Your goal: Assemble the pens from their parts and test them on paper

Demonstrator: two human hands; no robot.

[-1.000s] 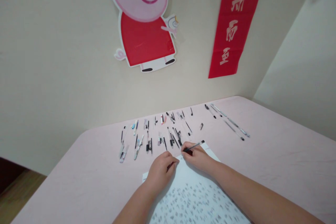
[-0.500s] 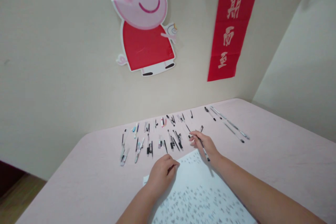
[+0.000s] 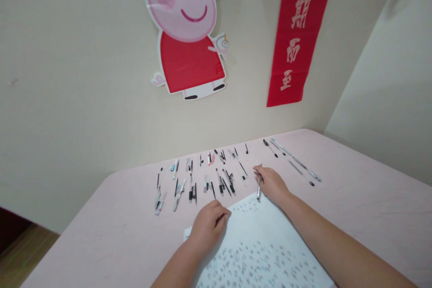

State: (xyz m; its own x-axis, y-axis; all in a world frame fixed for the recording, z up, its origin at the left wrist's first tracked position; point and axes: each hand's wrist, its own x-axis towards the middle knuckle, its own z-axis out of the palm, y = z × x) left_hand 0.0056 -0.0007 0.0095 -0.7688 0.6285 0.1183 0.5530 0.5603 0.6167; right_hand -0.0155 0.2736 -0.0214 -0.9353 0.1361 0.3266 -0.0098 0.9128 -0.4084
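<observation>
Pink table (image 3: 84,238): it fills the bottom, and its far edge meets a pale wall.
Small pen bits (image 3: 195,180): lots of them lie in rows on the table near the wall. Most are black, see-through or white, and a few are blue or pink.
Pig picture (image 3: 191,31): a pink pig in a red dress is stuck on the wall above the pen bits.
Left hand (image 3: 209,222): it rests on the top left corner of the paper. Its fingers are curled in like a soft fist. I cannot tell if anything is inside.
Paper (image 3: 259,247): this white sheet with grey writing lies on the table, under both arms.
Pen (image 3: 258,187): it sits in the right hand, just past the paper's far edge, with one end down over that edge.
Right hand (image 3: 274,183): the thumb and fingers pinch the pen, just beside the rows of pen bits.
Long pens (image 3: 293,161): a few lie on the table to the right, apart from the hand.
Red banner (image 3: 297,40): it hangs on the wall and has pale signs on it.
</observation>
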